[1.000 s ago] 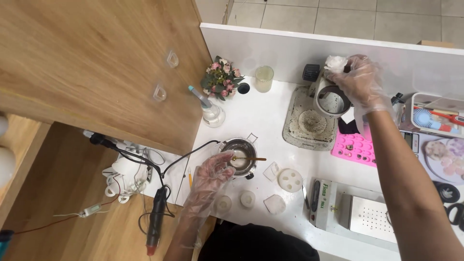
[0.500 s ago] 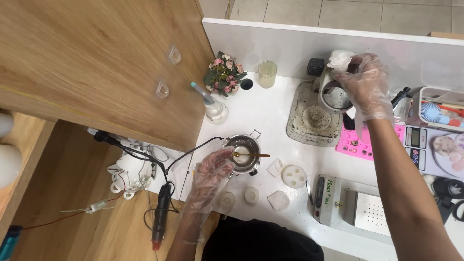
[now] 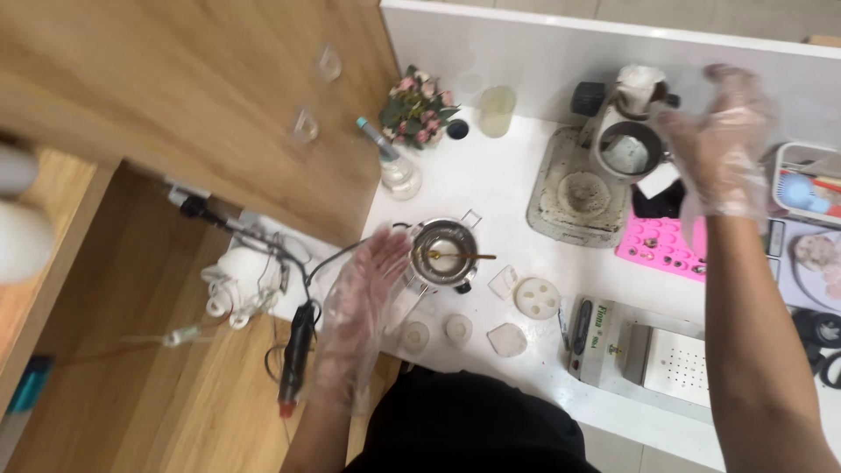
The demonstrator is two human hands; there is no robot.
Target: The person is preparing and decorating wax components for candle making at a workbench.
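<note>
Here the gloved left hand (image 3: 363, 293) lies open, fingers spread, just beside the small steel pot (image 3: 444, 251) on the white table (image 3: 491, 188); a stick (image 3: 462, 257) rests across the pot. The gloved right hand (image 3: 720, 149) hangs open, holding nothing, beside the metal cup (image 3: 626, 151) above the pink mould (image 3: 659, 245)

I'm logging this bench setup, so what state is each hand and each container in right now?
Left hand: gloved, open, beside the small metal pot.
Right hand: gloved, open, raised by the metal pitcher, holding nothing.
Small metal pot: upright, pale liquid inside, stick laid across the rim.
Metal pitcher: upright, uncovered.
Pink mould: flat, some cavities filled.
Glass cup: upright, yellowish.
</note>
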